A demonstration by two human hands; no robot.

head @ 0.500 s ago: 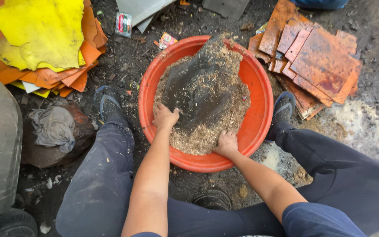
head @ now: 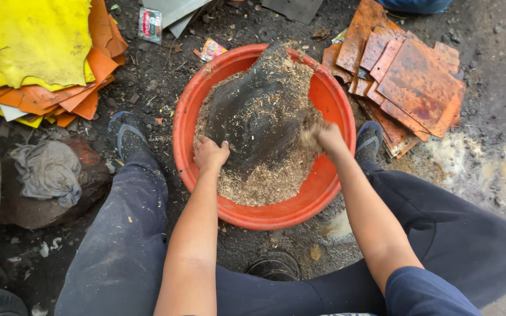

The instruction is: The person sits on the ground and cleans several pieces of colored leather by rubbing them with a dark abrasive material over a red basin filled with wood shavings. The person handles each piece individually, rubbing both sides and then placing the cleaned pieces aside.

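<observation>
Orange basin [head: 317,199] sits on dark, littered ground between the person's knees, both legs in dark trousers. Inside it: a dark leather-like hide [head: 253,111], draped from the far rim down toward the near side, dusted with sawdust [head: 265,181], more of it piled loose along the near wall.

Stack of yellow and orange sheets [head: 36,52] top left. Stack of rusty brown sheets [head: 405,76] top right, just beside the basin. Grey rag [head: 48,169] on a dark lump at left.

Left hand [head: 211,154] rests on the near edge of the hide, fingers curled down onto it; looks like it pinches the edge, but the grip is hidden under the knuckles, can't confirm. Right hand [head: 322,137] is at the hide's right side, blurred, closed loosely around a clump of sawdust.

Blue sandals: one [head: 125,133] left of the basin, one [head: 370,140] right, touching the rim area.
</observation>
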